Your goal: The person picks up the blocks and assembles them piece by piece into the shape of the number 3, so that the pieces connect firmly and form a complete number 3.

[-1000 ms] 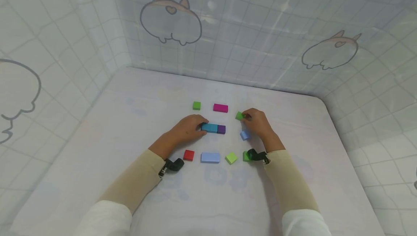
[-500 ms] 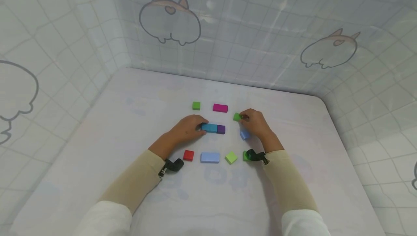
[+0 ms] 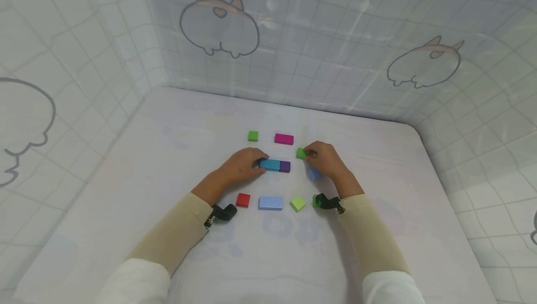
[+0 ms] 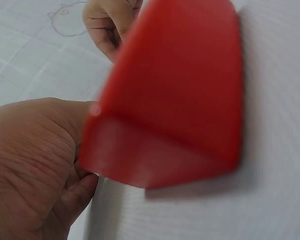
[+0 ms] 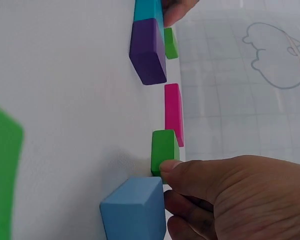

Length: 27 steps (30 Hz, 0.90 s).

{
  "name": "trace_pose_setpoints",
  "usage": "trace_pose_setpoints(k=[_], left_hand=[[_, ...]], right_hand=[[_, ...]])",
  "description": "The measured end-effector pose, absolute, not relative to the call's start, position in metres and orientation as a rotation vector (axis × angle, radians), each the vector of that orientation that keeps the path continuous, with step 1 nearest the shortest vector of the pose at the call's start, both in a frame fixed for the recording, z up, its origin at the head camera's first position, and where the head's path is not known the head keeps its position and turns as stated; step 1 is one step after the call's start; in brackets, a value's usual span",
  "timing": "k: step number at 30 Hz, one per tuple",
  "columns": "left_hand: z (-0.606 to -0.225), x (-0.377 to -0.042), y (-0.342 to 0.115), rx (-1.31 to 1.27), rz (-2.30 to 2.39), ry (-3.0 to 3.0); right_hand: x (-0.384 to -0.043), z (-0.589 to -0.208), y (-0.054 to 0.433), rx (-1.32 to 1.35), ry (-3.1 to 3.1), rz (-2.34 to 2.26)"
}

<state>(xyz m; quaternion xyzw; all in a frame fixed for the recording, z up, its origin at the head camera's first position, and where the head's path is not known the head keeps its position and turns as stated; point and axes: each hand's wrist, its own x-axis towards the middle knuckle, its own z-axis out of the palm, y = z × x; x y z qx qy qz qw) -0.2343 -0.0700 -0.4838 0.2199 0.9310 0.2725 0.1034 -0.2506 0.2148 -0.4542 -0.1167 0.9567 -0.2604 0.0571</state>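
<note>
My left hand (image 3: 239, 166) grips the left end of a blue block (image 3: 270, 165), thumb on the near side and fingers on the far side. A purple block (image 3: 285, 167) touches that block's right end. To the right, my right hand (image 3: 329, 159) pinches a small green block (image 3: 300, 153) between thumb and fingers; the right wrist view shows the thumb on this green block (image 5: 163, 150). Just below that hand lies a small light-blue block (image 3: 314, 174), partly covered by it. A red block (image 4: 175, 90) hides most of the left fingers in the left wrist view.
Behind the blue block lie another green block (image 3: 253, 136) and a magenta block (image 3: 284, 139). Nearer me are a long light-blue block (image 3: 270, 203), a lime block (image 3: 298, 203) and a green block (image 3: 316, 200) partly behind the right wrist camera. Tile-patterned curtains (image 3: 319, 47) surround the white table.
My right hand has moved left and slightly toward me with the green block, nearer the purple block. The left hand stays on the blue block.
</note>
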Motion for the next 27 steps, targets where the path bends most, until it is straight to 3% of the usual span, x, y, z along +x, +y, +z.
trace_pose_setpoints(k=[27], left_hand=[[-0.4821,-0.2353,-0.0691,0.63,0.804,2.727]], right_hand=[[-0.2503,-0.4527,0.2049,-0.411,2.865,-0.777]])
